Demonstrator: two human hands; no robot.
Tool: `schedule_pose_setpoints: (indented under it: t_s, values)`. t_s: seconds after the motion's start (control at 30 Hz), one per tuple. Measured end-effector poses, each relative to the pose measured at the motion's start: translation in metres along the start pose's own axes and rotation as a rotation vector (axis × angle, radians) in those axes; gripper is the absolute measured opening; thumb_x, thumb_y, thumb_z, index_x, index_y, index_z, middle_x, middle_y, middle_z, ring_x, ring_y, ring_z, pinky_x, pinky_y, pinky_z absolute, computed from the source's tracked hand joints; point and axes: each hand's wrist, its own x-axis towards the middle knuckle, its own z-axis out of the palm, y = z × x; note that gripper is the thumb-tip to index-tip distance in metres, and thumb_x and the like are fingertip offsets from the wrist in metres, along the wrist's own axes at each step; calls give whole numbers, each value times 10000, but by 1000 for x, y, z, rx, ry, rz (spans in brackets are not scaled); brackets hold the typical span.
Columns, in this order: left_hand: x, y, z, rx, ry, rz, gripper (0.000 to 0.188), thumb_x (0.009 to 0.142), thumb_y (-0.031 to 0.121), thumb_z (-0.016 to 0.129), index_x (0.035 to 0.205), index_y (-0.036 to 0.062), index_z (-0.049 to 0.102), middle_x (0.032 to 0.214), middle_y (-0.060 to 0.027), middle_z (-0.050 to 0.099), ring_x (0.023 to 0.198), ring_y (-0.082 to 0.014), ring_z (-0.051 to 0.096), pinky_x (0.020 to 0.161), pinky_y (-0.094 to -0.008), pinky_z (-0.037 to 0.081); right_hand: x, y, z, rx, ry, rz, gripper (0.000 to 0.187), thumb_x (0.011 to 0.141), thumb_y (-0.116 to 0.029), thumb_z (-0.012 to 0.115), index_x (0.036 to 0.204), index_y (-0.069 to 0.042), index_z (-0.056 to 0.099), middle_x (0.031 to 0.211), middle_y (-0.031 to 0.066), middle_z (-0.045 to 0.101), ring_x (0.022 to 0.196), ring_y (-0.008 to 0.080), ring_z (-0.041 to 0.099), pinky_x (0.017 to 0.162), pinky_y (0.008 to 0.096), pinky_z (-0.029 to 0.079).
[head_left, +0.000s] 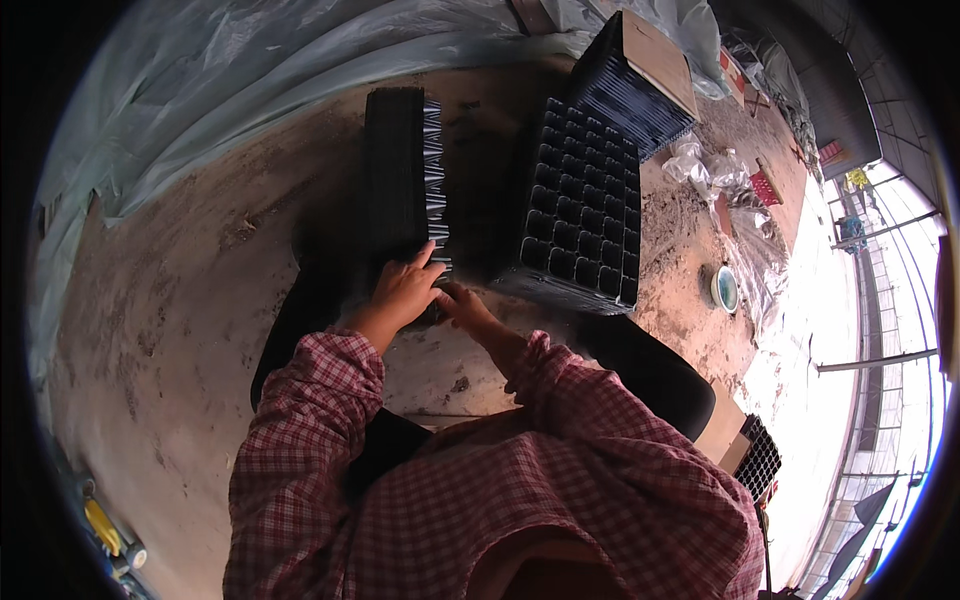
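A tall, narrow stack of black seedling trays (395,165) stands in front of me, with shiny cell ends showing along its right side. My left hand (402,288) lies on the near end of this stack, index finger stretched forward and the other fingers apart. Close beside it, my right hand (467,306) has its fingers curled at the stack's near right corner, seemingly pinching a tray edge; the fingertips are partly hidden in shadow. To the right is a second stack of black seedling trays (580,205), its rows of square cells facing up.
Behind the right stack stands another tray pile (625,90) with a cardboard sheet (660,60) on it. Clear plastic sheeting (250,110) hangs along the back left. A small bowl (724,289), crumpled plastic (735,180) and a red basket (766,187) lie on the right.
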Motion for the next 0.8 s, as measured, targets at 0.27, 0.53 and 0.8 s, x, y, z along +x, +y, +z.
schedule_pose_setpoints:
  t_s: [0.27,0.53,0.8]
  values:
    - [-4,-14,13,40,66,-14,638,761,254,645,1313,96,367,1418,-50,305,1017,-238,562,810,-377,424,-5,11,3,106,185,12,388,880,-358,545,1043,-6,567,752,57,604,541,135,583,430,231,397]
    - [-3,-19,13,6,51,-27,487,740,238,657,1170,66,505,1393,-46,343,953,-219,592,749,-345,481,-15,9,-3,269,206,83,358,911,-364,474,1044,-43,560,784,35,602,585,130,583,483,241,421]
    - [-2,-18,14,-24,161,-1,279,709,216,667,907,88,517,1342,-59,417,822,-237,624,649,-366,496,-3,29,0,-71,347,-336,252,834,-252,620,975,-44,605,943,81,607,829,205,597,733,281,458]
